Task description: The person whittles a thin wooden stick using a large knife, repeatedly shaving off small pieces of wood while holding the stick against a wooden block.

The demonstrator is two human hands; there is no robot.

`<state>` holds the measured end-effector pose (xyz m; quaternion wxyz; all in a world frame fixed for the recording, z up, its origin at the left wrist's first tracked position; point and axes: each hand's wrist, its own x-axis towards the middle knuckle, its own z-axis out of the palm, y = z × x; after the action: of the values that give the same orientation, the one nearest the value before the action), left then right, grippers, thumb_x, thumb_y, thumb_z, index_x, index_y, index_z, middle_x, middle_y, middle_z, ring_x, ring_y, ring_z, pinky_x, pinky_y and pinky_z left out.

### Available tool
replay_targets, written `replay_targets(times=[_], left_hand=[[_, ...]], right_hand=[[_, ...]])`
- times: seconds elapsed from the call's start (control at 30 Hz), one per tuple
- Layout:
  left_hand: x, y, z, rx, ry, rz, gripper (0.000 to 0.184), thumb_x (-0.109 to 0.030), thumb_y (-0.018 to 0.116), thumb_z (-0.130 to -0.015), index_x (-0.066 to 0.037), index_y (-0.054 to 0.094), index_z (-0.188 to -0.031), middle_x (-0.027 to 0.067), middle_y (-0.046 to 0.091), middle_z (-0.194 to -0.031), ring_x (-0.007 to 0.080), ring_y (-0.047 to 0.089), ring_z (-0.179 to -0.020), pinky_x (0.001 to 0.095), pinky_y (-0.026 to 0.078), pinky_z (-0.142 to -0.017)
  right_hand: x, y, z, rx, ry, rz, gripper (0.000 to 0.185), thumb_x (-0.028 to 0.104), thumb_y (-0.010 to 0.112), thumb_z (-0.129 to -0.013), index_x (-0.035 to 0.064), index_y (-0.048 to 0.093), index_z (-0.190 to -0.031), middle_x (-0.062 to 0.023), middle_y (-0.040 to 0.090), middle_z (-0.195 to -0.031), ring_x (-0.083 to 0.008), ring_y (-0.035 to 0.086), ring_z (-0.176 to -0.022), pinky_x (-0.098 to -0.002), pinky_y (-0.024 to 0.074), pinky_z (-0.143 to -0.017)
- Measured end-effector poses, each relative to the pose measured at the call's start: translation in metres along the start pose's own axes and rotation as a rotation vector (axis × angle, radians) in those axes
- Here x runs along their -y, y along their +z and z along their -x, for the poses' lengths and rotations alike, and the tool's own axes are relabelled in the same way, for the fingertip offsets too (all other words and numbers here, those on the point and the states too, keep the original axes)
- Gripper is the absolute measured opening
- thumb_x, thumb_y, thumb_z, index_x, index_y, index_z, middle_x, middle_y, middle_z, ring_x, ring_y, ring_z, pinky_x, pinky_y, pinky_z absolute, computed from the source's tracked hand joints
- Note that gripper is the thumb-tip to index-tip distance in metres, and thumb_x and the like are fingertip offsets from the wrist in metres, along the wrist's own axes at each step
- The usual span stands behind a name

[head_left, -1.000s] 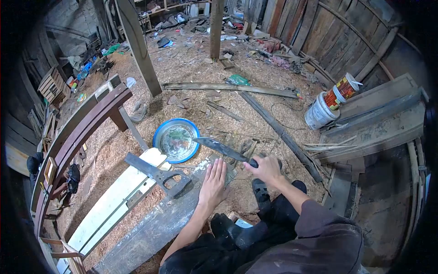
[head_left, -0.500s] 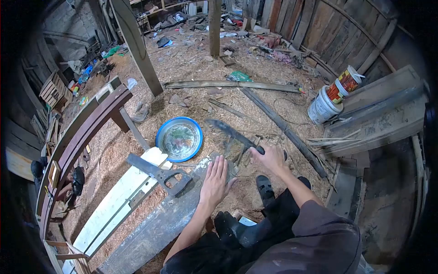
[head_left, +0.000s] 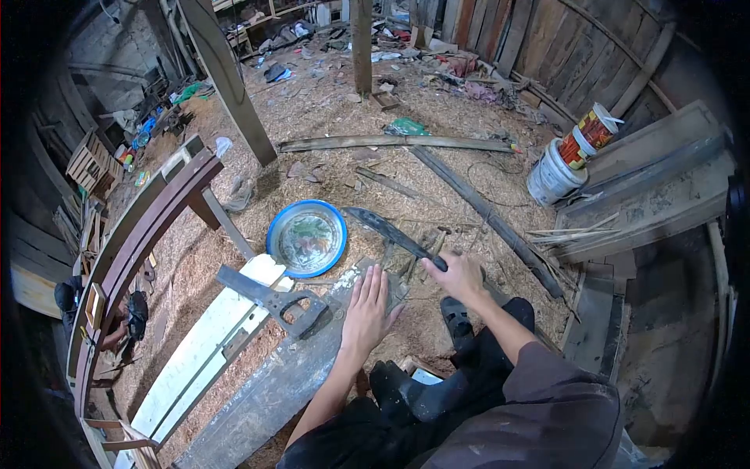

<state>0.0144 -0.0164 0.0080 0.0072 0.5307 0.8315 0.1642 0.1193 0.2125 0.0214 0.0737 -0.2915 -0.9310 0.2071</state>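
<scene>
My right hand point(head_left: 459, 277) is closed round the dark handle of a long knife point(head_left: 387, 230), whose blade points up and left towards a blue-rimmed basin point(head_left: 341, 227). Flat on the end of a worn grey plank point(head_left: 266, 399) rests my left hand point(head_left: 366, 313), fingers stretched out, holding nothing. A handsaw point(head_left: 269, 297) lies just left of that hand, across the plank and a white-painted board point(head_left: 199, 344).
Curved brown wooden frames point(head_left: 129, 234) stand at the left, with another person partly visible behind them. Stacked buckets point(head_left: 556, 180) stand at the right beside large boards point(head_left: 656, 203). Long wooden strips point(head_left: 484, 211) lie on the shavings-covered floor; posts point(head_left: 362, 47) rise further back.
The knife in my right hand has shifted, its blade tip dipping and then rising slightly. My left hand stays flat on the plank. The view has shifted a little.
</scene>
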Motion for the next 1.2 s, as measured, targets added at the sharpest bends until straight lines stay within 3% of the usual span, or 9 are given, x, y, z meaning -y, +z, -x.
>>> replay_targets(times=[0.13,0.27,0.47,0.57,0.87,0.93,0.97,1.07,1.2], left_hand=[[0.001,-0.001,-0.002,0.009,0.003,-0.019,0.081,-0.047,0.060,-0.100,0.007,0.034,-0.154,0.0241,0.031,-0.165,0.0348,0.026,-0.155,0.0478,0.021,-0.128],[0.000,0.000,-0.002,0.023,0.008,-0.042,0.081,-0.047,0.059,-0.100,0.007,0.033,-0.155,0.0242,0.031,-0.164,0.0346,0.027,-0.155,0.0482,0.021,-0.128],[-0.002,-0.003,-0.004,0.010,-0.002,-0.006,0.079,-0.043,0.062,-0.100,0.009,0.034,-0.154,0.0257,0.031,-0.164,0.0362,0.026,-0.155,0.0482,0.020,-0.128],[-0.002,-0.003,-0.003,0.018,0.000,-0.017,0.079,-0.042,0.061,-0.100,0.009,0.034,-0.154,0.0257,0.030,-0.164,0.0360,0.026,-0.155,0.0479,0.020,-0.128],[-0.004,-0.002,-0.003,0.019,-0.011,-0.016,0.078,-0.042,0.062,-0.100,0.007,0.035,-0.154,0.0251,0.028,-0.166,0.0355,0.025,-0.156,0.0473,0.020,-0.128],[-0.003,-0.001,-0.004,0.014,-0.012,-0.012,0.078,-0.041,0.062,-0.100,0.008,0.035,-0.154,0.0250,0.028,-0.166,0.0354,0.025,-0.156,0.0471,0.021,-0.128],[-0.002,0.000,-0.004,0.006,-0.003,-0.022,0.078,-0.040,0.063,-0.100,0.008,0.035,-0.154,0.0253,0.028,-0.166,0.0357,0.026,-0.156,0.0470,0.021,-0.128],[-0.005,0.001,-0.001,0.006,-0.003,-0.004,0.077,-0.039,0.064,-0.099,0.009,0.036,-0.153,0.0267,0.029,-0.165,0.0370,0.026,-0.155,0.0469,0.021,-0.128],[-0.002,0.002,-0.005,-0.027,0.002,-0.002,0.076,-0.040,0.061,-0.100,0.010,0.036,-0.152,0.0262,0.032,-0.163,0.0372,0.028,-0.154,0.0476,0.023,-0.127]], right_hand=[[0.010,0.011,0.018,0.043,0.071,-0.065,0.063,0.067,0.059,-0.093,0.0059,0.072,-0.087,-0.0224,0.071,-0.077,-0.0434,0.071,-0.076,-0.0530,0.0546,-0.071],[0.004,-0.012,0.011,0.069,0.003,0.040,0.064,0.069,0.059,-0.092,0.0066,0.072,-0.087,-0.0217,0.071,-0.074,-0.0444,0.071,-0.076,-0.0532,0.0552,-0.071],[-0.020,0.004,0.001,-0.096,0.081,-0.129,0.069,0.069,0.056,-0.095,0.0022,0.071,-0.084,-0.0227,0.068,-0.067,-0.0395,0.072,-0.070,-0.0493,0.0551,-0.065],[-0.021,-0.001,0.020,-0.060,-0.108,0.030,0.072,0.071,0.054,-0.095,0.0020,0.073,-0.087,-0.0232,0.067,-0.065,-0.0395,0.072,-0.067,-0.0499,0.0554,-0.062],[-0.012,0.011,0.015,-0.018,-0.080,-0.060,0.071,0.069,0.050,-0.097,0.0040,0.071,-0.078,-0.0187,0.065,-0.057,-0.0364,0.069,-0.056,-0.0506,0.0552,-0.062],[-0.018,0.012,0.018,-0.039,-0.306,0.060,0.074,0.070,0.048,-0.098,0.0034,0.068,-0.075,-0.0173,0.064,-0.056,-0.0345,0.068,-0.054,-0.0501,0.0544,-0.060],[-0.013,-0.010,0.011,0.123,-0.269,0.109,0.078,0.074,0.044,-0.097,0.0032,0.068,-0.075,-0.0155,0.063,-0.055,-0.0321,0.067,-0.053,-0.0494,0.0537,-0.059],[-0.028,0.008,-0.023,0.027,-0.099,-0.034,0.083,0.078,0.042,-0.096,0.0027,0.070,-0.076,-0.0151,0.064,-0.055,-0.0313,0.067,-0.053,-0.0489,0.0533,-0.058],[-0.005,0.018,-0.002,0.074,-0.140,-0.029,0.080,0.076,0.042,-0.097,0.0041,0.070,-0.076,-0.0142,0.062,-0.053,-0.0300,0.066,-0.052,-0.0488,0.0527,-0.057]])
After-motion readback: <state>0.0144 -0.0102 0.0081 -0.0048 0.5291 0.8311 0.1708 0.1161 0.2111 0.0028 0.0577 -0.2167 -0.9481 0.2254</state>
